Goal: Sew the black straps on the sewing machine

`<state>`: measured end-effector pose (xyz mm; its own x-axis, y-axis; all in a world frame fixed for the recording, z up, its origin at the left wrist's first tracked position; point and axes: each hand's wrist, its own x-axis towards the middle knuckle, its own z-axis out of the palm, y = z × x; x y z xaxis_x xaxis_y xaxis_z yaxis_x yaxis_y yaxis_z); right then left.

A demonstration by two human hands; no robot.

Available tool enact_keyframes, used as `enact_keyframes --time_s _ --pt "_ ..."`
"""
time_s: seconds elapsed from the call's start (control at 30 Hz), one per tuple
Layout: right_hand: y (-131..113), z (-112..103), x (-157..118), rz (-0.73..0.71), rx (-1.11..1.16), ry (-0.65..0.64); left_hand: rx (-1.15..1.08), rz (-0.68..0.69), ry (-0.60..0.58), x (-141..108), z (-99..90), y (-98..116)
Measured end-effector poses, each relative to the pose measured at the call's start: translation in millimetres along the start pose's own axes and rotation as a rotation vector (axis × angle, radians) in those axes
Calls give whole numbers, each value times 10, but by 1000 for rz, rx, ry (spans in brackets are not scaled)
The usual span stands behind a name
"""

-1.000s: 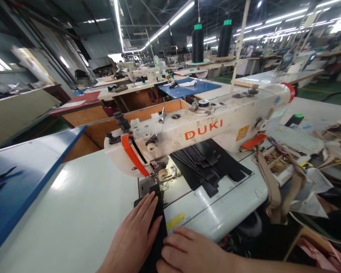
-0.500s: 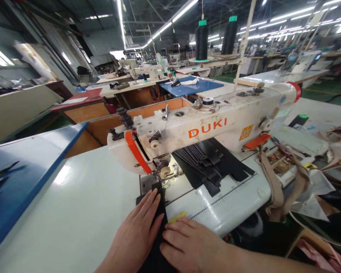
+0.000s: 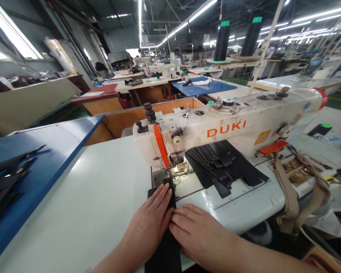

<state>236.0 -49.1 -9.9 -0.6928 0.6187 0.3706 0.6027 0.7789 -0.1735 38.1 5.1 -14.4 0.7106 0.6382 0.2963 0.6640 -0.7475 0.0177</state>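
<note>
A long black fabric-like strip (image 3: 166,254) lies on the pale machine table, its far end close to the needle and presser foot (image 3: 170,171) of a white sewing machine (image 3: 196,136) marked DUKI. My left hand (image 3: 147,223) rests flat on the strip with fingers stretched toward the presser foot. Beside it, my right hand (image 3: 200,231) has curled fingers closed at the strip's right edge, thumb hidden. Several flat black pieces (image 3: 213,163) are fanned out under the machine arm.
To the left, a blue-topped table (image 3: 59,140) carries dark strips (image 3: 14,170). Thread cones (image 3: 222,43) stand behind the machine. On the right are a tray of small parts (image 3: 295,168), a beige strap (image 3: 284,206) and a lying thread cone (image 3: 319,129).
The view has turned left, so the machine appears farther right. My right hand has come closer to my left, covering a yellow mark on the table edge. More of the strip shows.
</note>
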Motion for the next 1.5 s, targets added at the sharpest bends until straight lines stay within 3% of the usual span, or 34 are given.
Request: enact_keyframes --time_s 0.23,0.37,0.6,0.73,0.83,0.93,1.1,1.33,1.5 --pt "175 95 107 -19 -94 68 12 7 -30 12 -18 22" --pt "298 103 234 -32 -147 45 -46 -30 -33 28 -27 26" --pt "335 61 321 -30 -175 -27 -246 -195 -75 69 -73 48" --pt "346 68 327 -53 -160 -20 -245 -378 -100 249 -121 -77" --pt "370 80 321 -61 -136 10 -240 -508 -165 473 -161 -222" --pt "388 86 317 -67 -124 21 -272 -559 -308 675 -193 -322" --pt "402 99 311 -77 -108 39 -309 -634 -494 823 -225 -356" --pt "423 103 303 -98 -95 46 -380 -746 -526 837 -227 -373" --pt "438 100 306 -120 -92 38 -471 -814 -540 845 -126 -401"
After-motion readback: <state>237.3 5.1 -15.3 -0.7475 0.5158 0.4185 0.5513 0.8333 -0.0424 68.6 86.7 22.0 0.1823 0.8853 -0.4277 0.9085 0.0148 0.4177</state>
